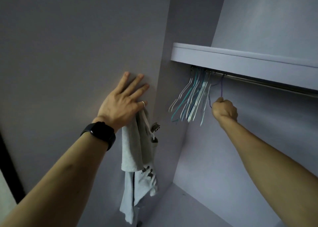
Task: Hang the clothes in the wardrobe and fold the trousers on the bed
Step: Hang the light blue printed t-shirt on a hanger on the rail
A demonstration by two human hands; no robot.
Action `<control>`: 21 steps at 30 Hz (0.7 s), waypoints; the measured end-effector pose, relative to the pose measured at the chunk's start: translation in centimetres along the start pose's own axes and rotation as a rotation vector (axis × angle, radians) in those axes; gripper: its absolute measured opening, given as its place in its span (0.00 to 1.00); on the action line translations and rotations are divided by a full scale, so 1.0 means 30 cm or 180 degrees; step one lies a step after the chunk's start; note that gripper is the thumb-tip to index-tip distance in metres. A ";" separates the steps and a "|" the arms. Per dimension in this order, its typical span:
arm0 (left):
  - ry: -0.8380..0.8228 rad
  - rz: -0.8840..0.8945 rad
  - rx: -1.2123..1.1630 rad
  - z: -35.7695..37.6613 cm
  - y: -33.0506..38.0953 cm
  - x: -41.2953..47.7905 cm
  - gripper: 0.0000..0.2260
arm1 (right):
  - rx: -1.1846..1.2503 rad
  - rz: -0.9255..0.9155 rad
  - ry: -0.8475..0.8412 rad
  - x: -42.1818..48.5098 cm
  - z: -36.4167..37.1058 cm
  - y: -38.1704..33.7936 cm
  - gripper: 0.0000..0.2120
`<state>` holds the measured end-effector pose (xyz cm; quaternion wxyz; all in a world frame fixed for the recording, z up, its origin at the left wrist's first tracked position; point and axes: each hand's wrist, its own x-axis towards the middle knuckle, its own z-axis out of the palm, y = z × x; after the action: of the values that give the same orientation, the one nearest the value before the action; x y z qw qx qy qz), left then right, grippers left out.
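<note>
Garment [136, 151] hangs from splayed left hand [120, 102]; right hand [224, 110] fists hanger [221, 89].

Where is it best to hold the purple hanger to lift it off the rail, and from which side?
Grip the purple hanger at its lower wire, from below, as the right hand does: its hook sits over the rail, so it must lift upward.

Wearing my black watch [100, 133], chunky band, dark face with a bit of glare on it. Thin silver ring [143, 103] on too. Way down in the left corner a black strip [10, 166] runs at a slant, with a pale off-white surface [5, 192] right beside it.
</note>
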<state>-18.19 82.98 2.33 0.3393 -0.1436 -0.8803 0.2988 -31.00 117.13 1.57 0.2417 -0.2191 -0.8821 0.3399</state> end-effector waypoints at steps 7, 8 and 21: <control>0.0233 -0.0684 -0.1597 -0.094 0.036 -0.008 0.09 | -0.0261 -0.0148 -0.0097 -0.120 -0.229 0.085 0.21; 0.0081 -0.0882 -0.1922 -0.120 0.062 -0.015 0.12 | -0.0172 -0.0129 -0.0122 -0.162 -0.260 0.125 0.20; -0.1923 -0.0923 -0.4805 -0.529 0.430 -0.083 0.14 | 0.1779 0.0514 -0.1104 -0.865 -0.683 0.486 0.22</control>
<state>-4.90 98.71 2.40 -0.0645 -0.1313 -0.9074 -0.3940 4.46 122.76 -2.55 0.1110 -0.1524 -0.7626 0.6188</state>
